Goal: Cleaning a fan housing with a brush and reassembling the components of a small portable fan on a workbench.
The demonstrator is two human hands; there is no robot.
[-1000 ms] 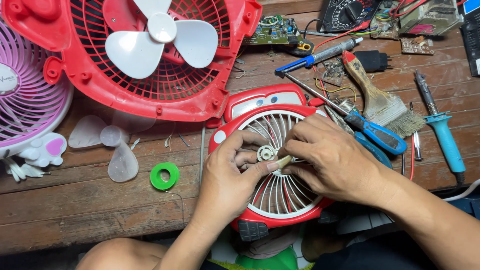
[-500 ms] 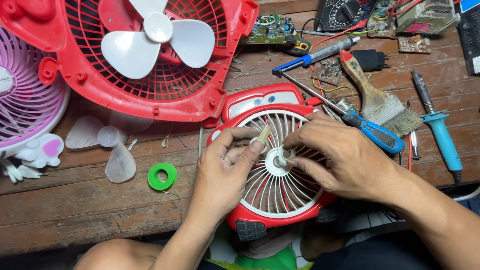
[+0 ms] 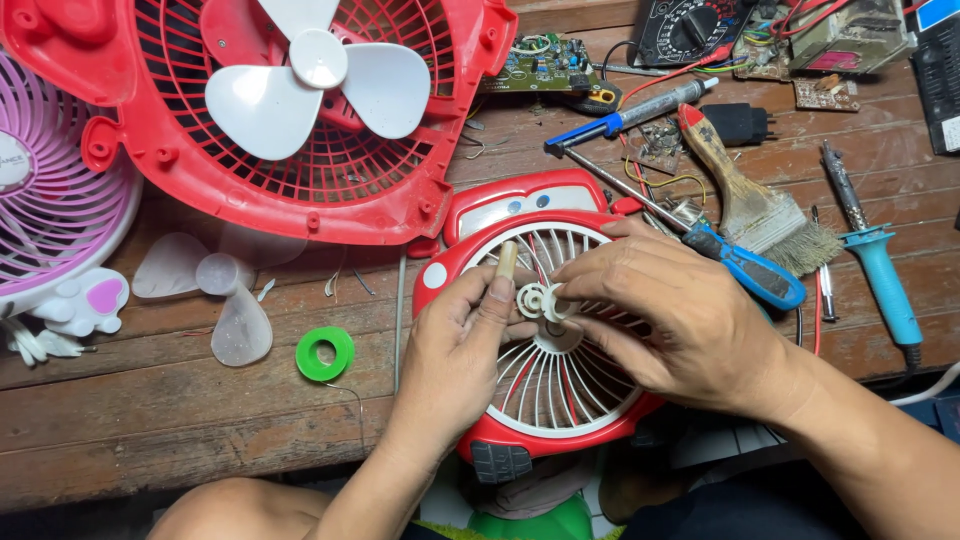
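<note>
My left hand pinches a short tan stick upright between thumb and forefinger, tip pointing far. My right hand is closed narrow on a small white round part, held just above the hub of the white grille on the small red fan, which lies flat at near centre, under both hands.

How I'd do this step well, judging from the grip: keep the white part square to the hub, brace both wrists on the fan body, bring the stick in from the left without levering on the thin grille ribs. Go slow; the part is small and could drop through the slots.

Count, working outward:
- 1 blue-handled screwdriver, just right of my right hand
- 1 paintbrush, beyond it
- 1 soldering iron, teal handle, far right
- 1 green tape roll, left of my left hand
- 1 loose clear fan blade, further left
- 1 big red fan guard with white blade, far left
- 1 pink fan, left edge
- 1 multimeter, far edge
- circuit boards: at least 2, clutter hides the rest
</note>
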